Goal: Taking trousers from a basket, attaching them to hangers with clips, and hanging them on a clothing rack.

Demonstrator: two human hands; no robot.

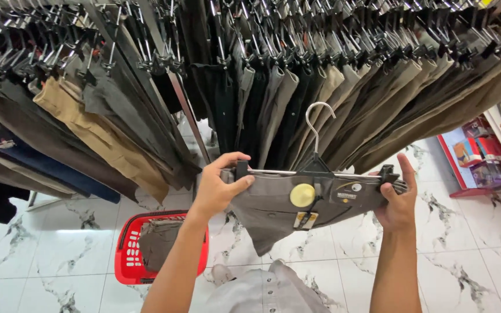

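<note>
Head view: left hand [218, 188] and right hand [398, 200] each pinch a clip end of the hanger [315, 165] carrying grey trousers [273, 211]; judged best kept level, clips squeezed evenly.

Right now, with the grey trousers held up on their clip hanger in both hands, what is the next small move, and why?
Probably lift the hanger hook toward the rail of hung trousers. The left hand and right hand each grip a clip end, the grey trousers are clipped on, and the hook is free and points up.
</note>
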